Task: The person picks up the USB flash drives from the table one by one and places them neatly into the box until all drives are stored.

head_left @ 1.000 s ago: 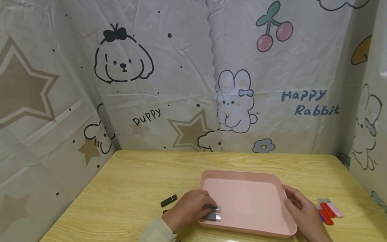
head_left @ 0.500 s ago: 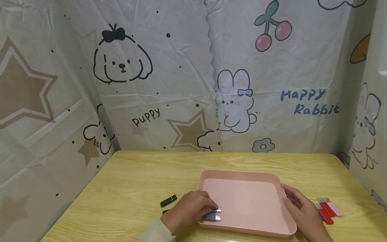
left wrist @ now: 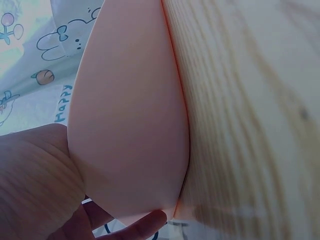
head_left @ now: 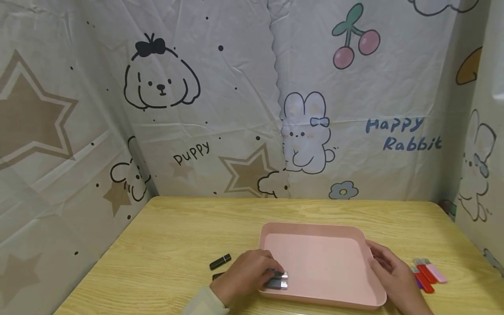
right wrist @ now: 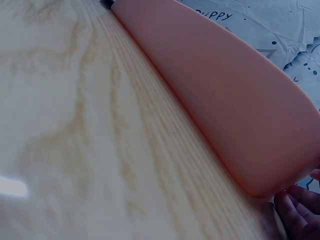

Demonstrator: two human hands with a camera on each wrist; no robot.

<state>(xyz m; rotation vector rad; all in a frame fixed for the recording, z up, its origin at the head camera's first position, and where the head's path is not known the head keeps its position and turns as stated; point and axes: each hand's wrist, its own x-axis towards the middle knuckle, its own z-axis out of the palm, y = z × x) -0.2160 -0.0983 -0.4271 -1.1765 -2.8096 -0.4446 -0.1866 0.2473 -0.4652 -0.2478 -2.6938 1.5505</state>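
A pink tray (head_left: 319, 262) lies on the wooden table, its front wall (left wrist: 130, 110) filling much of the left wrist view. My left hand (head_left: 252, 271) reaches over the tray's left rim and grips that end, one finger (left wrist: 145, 227) curled low against the outer wall. Under its fingertips, inside the tray, are a dark USB stick (head_left: 275, 284) and the metal plug of another (head_left: 284, 276). At the opposite side my right hand (head_left: 393, 273) holds the right wall, with fingers (right wrist: 295, 210) wrapped around the tray's corner.
Left of the tray lies a black USB stick (head_left: 220, 261); a second dark stick (head_left: 217, 276) is mostly hidden behind the left hand. Several red, pink and purple USB sticks (head_left: 429, 273) lie beyond the right hand. A printed cloth (head_left: 236, 109) encloses the table (head_left: 177, 236) at back and sides.
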